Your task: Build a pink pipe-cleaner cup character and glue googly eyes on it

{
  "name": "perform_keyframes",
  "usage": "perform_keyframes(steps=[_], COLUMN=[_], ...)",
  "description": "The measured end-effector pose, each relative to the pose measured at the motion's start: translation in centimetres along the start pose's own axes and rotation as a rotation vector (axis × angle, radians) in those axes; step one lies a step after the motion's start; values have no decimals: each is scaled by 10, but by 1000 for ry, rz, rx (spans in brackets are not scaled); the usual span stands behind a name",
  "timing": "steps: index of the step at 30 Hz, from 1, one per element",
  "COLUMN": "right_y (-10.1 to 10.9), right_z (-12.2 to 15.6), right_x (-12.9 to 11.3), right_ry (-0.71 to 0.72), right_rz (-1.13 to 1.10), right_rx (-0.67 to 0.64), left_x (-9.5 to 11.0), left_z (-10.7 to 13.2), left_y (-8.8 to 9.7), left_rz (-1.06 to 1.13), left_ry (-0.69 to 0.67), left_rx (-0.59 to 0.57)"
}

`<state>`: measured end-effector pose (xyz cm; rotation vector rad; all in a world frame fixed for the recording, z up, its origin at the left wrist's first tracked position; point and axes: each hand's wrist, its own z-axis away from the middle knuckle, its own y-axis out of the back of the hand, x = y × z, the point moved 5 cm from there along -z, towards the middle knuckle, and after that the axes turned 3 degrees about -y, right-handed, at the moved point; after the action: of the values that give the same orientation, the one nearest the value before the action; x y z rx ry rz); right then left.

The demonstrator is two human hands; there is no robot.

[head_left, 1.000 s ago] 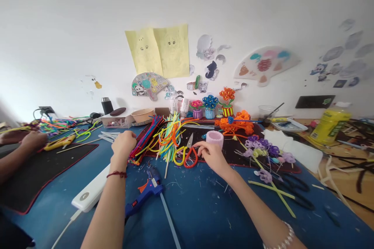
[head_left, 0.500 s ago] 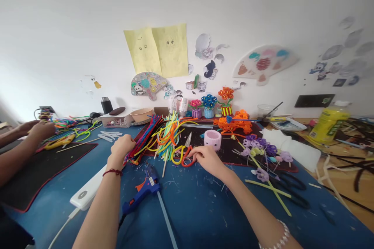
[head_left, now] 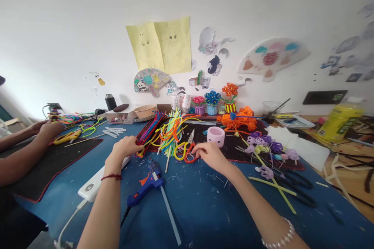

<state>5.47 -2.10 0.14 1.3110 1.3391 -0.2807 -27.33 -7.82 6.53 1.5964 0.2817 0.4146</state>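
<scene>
My left hand (head_left: 125, 148) is closed at the near end of a bundle of red, blue and purple pipe cleaners (head_left: 152, 128); its fingertips are partly hidden. Next to that bundle lies a loose pile of yellow, orange and green pipe cleaners (head_left: 172, 126). My right hand (head_left: 212, 156) has its fingers curled on the red loop of a pair of scissors (head_left: 189, 142), whose other loop is yellow; the blades point away from me. Just beyond that hand stands a fuzzy pink cup (head_left: 216, 135) with a small face. A blue glue gun (head_left: 150, 183) with a long glue stick lies between my forearms.
A white power strip (head_left: 92, 183) runs beside my left forearm. Purple pipe-cleaner flowers (head_left: 263, 146) and black scissors (head_left: 300, 186) lie at right, a yellow bottle (head_left: 339, 120) beyond. At left, another person's hands (head_left: 49, 128) work over a dark mat (head_left: 43, 167).
The view has swung slightly left, so most things appear farther right. My left hand's fingers reach a little farther over the bundle. My right hand stays at the scissors.
</scene>
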Motion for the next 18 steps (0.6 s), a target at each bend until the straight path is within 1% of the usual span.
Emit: perform_keyframes(steps=[3, 5, 7, 9, 13, 18], right_y=[0, -1, -2, -3, -4, -3], right_z=[-1, -1, -1, 0, -1, 0], right_x=[2, 3, 4, 5, 6, 8], right_ry=[-3, -3, -1, 3, 13, 34], right_rz=[4, 3, 1, 0, 3, -2], right_rx=[-6, -13, -20, -26, -35, -23], left_x=[5, 6, 5, 4, 5, 9], left_z=[2, 3, 4, 6, 10, 16], left_y=[9, 16, 19, 18, 10, 8], left_rz=[49, 124, 217, 320, 508, 667], left_ry=[23, 35, 62, 98, 159, 199], left_rx=[62, 101, 109, 92, 25, -16])
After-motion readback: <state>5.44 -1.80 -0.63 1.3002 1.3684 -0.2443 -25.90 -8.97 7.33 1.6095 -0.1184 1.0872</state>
